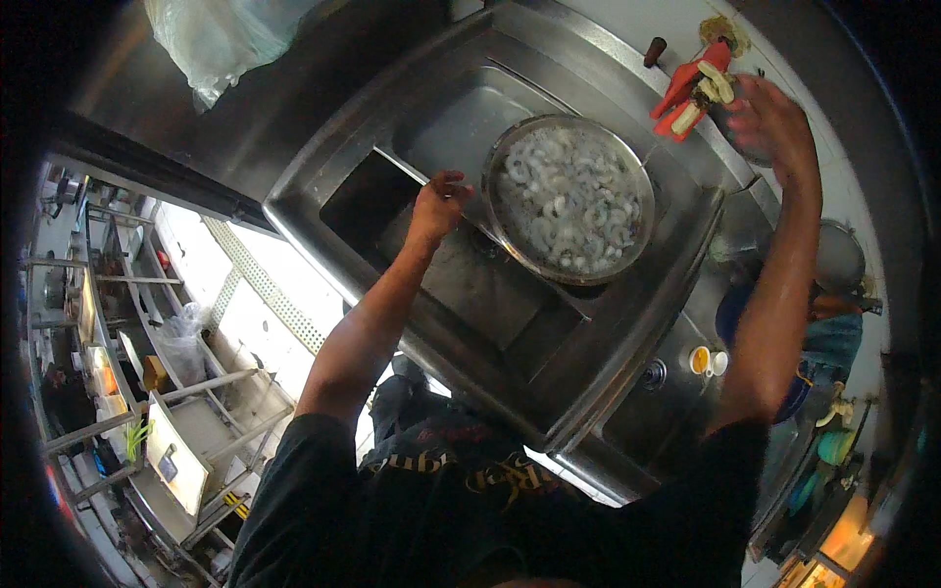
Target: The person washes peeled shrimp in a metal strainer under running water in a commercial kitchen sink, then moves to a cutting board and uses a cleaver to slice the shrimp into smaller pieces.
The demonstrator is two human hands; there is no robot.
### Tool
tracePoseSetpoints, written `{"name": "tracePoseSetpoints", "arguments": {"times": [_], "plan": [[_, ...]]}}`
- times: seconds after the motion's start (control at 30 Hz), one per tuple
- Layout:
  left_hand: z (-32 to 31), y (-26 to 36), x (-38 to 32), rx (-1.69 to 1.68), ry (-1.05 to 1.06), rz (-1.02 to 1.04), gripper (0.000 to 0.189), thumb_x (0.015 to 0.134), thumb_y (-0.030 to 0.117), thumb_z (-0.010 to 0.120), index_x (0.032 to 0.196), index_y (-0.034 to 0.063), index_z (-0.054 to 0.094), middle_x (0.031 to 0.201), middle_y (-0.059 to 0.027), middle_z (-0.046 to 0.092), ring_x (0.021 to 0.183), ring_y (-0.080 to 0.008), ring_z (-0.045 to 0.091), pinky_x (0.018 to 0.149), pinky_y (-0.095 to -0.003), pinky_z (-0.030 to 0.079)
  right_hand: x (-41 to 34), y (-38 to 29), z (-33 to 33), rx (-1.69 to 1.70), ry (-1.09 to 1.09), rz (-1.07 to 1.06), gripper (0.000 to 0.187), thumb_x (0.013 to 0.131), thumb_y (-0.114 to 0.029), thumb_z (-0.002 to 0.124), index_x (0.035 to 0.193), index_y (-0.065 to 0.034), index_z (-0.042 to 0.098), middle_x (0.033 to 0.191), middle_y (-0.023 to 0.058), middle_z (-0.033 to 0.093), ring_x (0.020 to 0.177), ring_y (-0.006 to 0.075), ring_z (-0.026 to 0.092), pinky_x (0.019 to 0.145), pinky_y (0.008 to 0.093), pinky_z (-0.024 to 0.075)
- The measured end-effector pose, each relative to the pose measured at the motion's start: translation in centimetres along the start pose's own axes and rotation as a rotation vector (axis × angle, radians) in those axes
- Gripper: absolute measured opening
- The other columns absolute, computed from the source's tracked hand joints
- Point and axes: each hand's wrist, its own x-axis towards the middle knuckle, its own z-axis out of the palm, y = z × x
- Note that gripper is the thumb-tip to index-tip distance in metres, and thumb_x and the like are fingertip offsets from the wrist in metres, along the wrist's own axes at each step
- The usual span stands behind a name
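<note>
A round metal bowl [650, 176] holds peeled shrimp [566, 195] in cloudy water. It stands in the stainless steel sink [459, 121], partly over the bright metal edge [401, 163] that crosses the basin. My left hand [439, 204] hovers at that edge, left of the bowl, fingers apart; whether it touches the metal is hard to tell. At the upper right, my right hand [772, 121] is beside a tap with a pale handle [711, 82] and red cloth [673, 95] around it. The right fingers are slightly blurred and spread, with nothing visible in them.
A translucent plastic bag [228, 40] hangs at the upper left. On the counter to the right are a small cup with orange contents [700, 359] and a round pan-like vessel [839, 257]. Metal racks [209, 389] stand at the left above a white floor [276, 294].
</note>
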Motion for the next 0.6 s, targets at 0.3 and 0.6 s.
{"name": "tracePoseSetpoints", "arguments": {"times": [0.3,0.6], "plan": [[5.0,-0.6,4.6,0.386,0.107,0.005,0.045,0.071,0.031,0.072,0.105,0.0031,0.060,0.096,-0.0201,0.065,0.094,-0.0360,0.062,0.080,-0.0410,0.049,-7.8,24.2,10.7,-0.002,-0.142,0.654,0.074,0.070,-0.048,0.074,0.118,0.0017,0.048,0.094,0.0143,0.058,0.065,0.0229,0.060,0.053,0.0332,0.0538],[6.0,0.0,3.3,0.231,0.359,-0.034,0.026,0.066,0.014,0.072,0.086,0.0000,0.062,0.085,-0.0215,0.065,0.081,-0.0325,0.064,0.070,-0.0380,0.049,-8.9,24.1,13.7,0.240,0.035,0.568,0.076,0.071,-0.009,0.064,0.138,0.0049,0.031,0.137,0.0190,0.042,0.125,0.0286,0.042,0.100,0.0327,0.0321]]}}
